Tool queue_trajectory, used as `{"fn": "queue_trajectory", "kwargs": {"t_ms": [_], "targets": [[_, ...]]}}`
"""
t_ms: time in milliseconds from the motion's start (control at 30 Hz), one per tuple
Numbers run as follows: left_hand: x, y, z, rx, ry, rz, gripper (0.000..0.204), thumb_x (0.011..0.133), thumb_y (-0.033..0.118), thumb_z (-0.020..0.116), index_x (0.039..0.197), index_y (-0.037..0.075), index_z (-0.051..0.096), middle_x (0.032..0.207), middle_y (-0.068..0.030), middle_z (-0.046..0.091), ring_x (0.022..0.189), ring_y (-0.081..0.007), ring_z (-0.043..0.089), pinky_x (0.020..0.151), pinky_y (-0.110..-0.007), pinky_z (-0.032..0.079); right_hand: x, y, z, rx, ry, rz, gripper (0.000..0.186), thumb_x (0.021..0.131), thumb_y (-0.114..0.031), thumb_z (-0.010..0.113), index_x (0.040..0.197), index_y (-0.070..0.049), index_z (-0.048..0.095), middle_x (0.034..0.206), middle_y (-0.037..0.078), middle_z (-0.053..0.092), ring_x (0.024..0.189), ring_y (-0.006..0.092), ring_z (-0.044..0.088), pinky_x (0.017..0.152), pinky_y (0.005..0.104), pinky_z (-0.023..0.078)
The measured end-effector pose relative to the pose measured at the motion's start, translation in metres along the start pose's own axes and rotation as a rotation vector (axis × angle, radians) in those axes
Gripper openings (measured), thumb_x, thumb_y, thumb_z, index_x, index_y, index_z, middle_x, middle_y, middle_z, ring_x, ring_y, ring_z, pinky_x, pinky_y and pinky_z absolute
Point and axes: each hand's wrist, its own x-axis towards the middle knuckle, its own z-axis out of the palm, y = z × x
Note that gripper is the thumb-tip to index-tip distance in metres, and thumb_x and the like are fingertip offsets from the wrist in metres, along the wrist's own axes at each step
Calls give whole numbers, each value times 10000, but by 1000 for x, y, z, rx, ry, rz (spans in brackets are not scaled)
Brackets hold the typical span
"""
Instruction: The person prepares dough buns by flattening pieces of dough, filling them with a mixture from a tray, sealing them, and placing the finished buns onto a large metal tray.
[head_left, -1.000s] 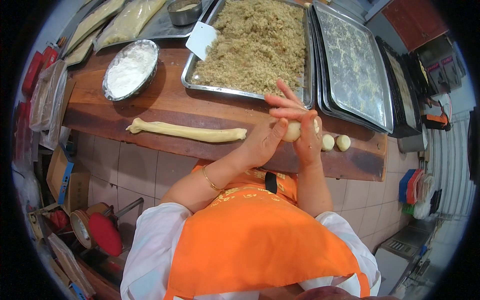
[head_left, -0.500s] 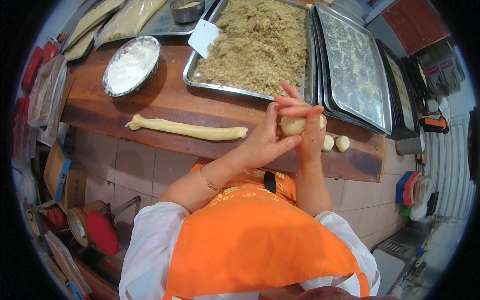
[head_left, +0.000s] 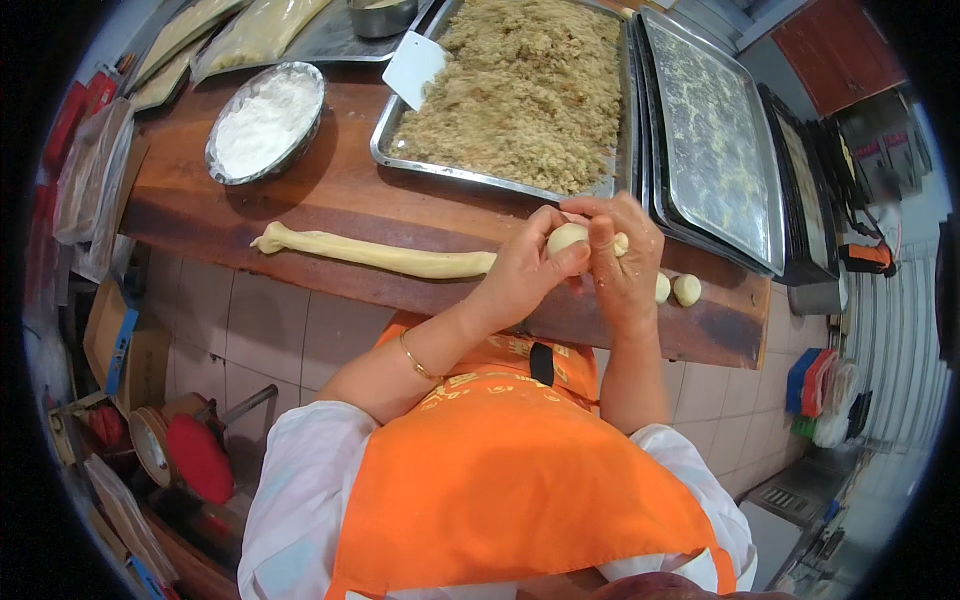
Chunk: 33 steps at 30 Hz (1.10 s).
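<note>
Dough ball (head_left: 566, 237) looks pale, smooth and rounded between curled fingers (head_left: 539, 223).

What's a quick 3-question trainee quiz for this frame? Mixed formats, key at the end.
1. True or false: the long pale dough rope lies nearer the person than the round silvery bowl of white powder.

2. Where does the flat white rectangular piece lie?
A) On the tiled floor
B) Across the left edge of the silver metal tray of crumbly tan mixture
C) On the dough rope

3. Fill in: the ___ hand, on the arm with the thin gold-coloured bangle, holds the smooth round pale dough ball.

Key: 1. True. 2. B. 3. Left.
</note>
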Motion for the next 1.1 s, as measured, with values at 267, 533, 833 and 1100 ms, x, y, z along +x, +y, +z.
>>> {"fn": "queue_trajectory", "kwargs": {"t_ms": [267,533,833,1100], "targets": [[-1,-1,-1,-143,40,-41,299,1051,260,522,1266,59,473,985,-65,602,749,-98,599,611,-223,506,2,6,-17,0,-138,176,147,888,-126,736,912,-21,636,733,21,621,675,59,560,602,253,457],[-2,8,-10,-215,63,-114,428,1070,459,425,1194,60,517,824,-50,590,600,-75,534,464,-197,387,8,18,-27,185,-295,257,123,874,-71,712,941,-27,619,767,-18,560,664,55,472,580,226,392],[9,-13,-25,-566,174,-342,497,1068,499,387,1132,30,539,925,-108,631,618,-158,563,487,-251,423,12,12,-29,-31,-446,46,79,871,0,670,928,-3,616,831,24,612,711,56,547,606,212,423],[-4,-4,-33,-195,-64,-151,461,1078,440,386,1295,47,487,1110,-117,623,878,-225,621,671,-305,531,15,5,-31,-22,-424,1,81,844,17,670,902,-13,623,820,32,620,688,88,563,600,225,429]]}}
